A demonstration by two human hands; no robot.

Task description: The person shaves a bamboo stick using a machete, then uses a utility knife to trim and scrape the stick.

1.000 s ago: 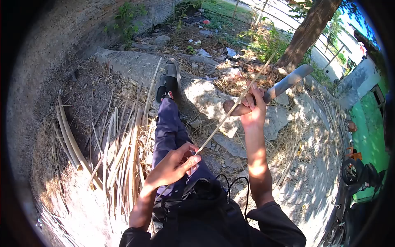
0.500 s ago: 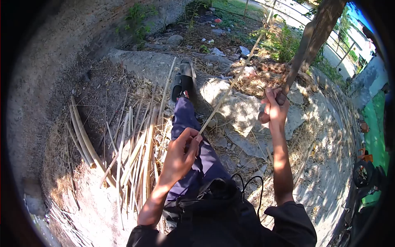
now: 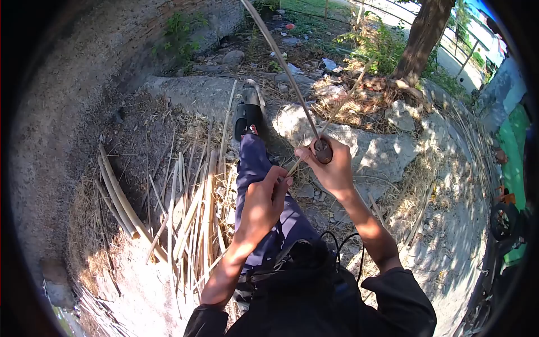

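Observation:
My left hand (image 3: 259, 206) pinches the near end of a thin bamboo strip (image 3: 347, 100), which slants away up and to the right. My right hand (image 3: 337, 171) is closed round the brown handle of a machete (image 3: 285, 68). Its long blade appears nearly edge-on, rising up and to the left past the top of the view. The strip passes by my right hand and crosses near the blade's base; whether the blade touches it, I cannot tell. Both hands are close together above my leg (image 3: 255, 160) in dark trousers.
Split bamboo strips (image 3: 196, 219) lie piled on the ground at left, beside thicker curved poles (image 3: 117, 194). Flat rocks (image 3: 365, 154) and dry straw spread out ahead. A tree trunk (image 3: 425, 42) stands at upper right, a rough wall (image 3: 73, 106) at left.
My right hand has swung left and down with the machete, coming next to my left hand and the strip. The blade has turned from wide to nearly edge-on. My left hand has shifted slightly right.

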